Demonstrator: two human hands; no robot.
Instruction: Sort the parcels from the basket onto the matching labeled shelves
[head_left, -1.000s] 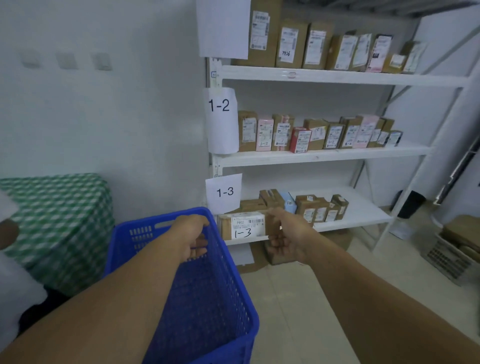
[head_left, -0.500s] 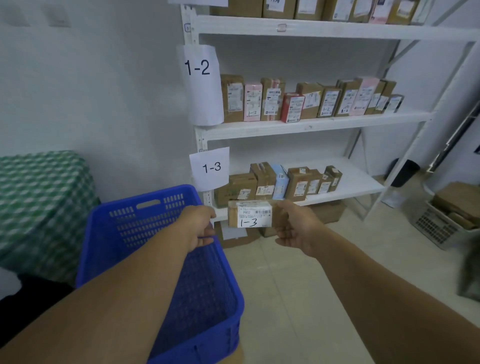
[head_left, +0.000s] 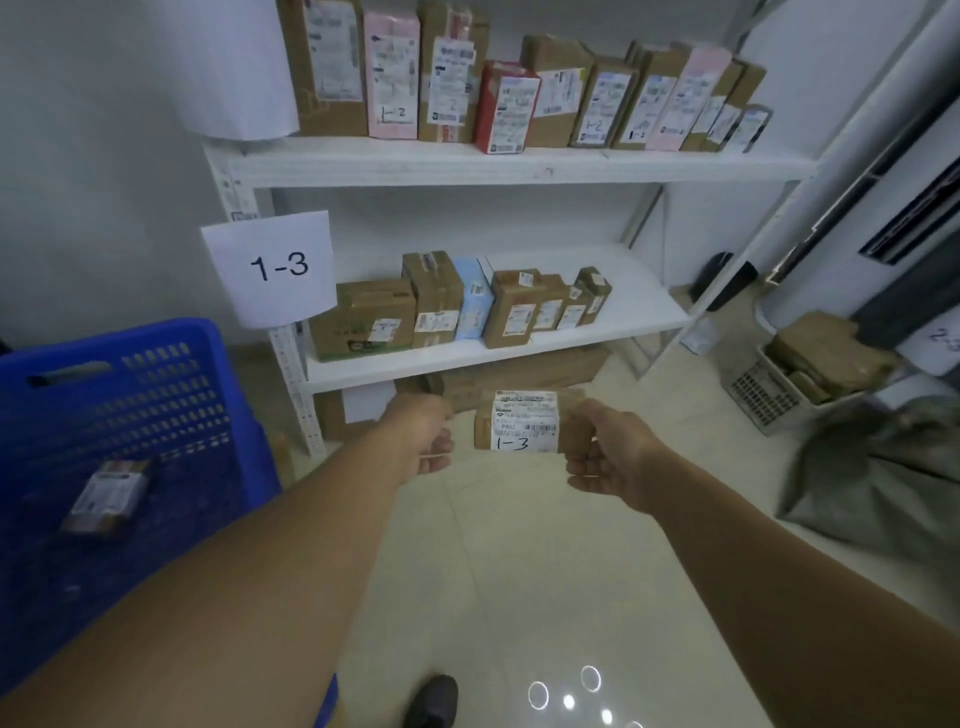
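The right hand (head_left: 608, 457) is pinching the right end of a small parcel (head_left: 524, 422), fingers closed on it; the left hand (head_left: 423, 434) is curled in a loose fist just beside the parcel's left end, and whether it is touching the cardboard I cannot tell. The parcel is hanging in the air in front of the rack, below the front edge of the 1-3 shelf (head_left: 639, 306), its label reading "1-3".

So the step in hand looks like placing — the parcel is matched to the sign (head_left: 278, 267) and is waiting to go up and in. The next move is calling for a lift over the shelf's front lip, then a push toward the back.

Room is looking generous: boxes (head_left: 457, 306) are crowding the left and middle, while the right stretch is lying bare. The board above is capping the height. One more packet (head_left: 106, 496) is lying in the basket (head_left: 124, 374), to the left.
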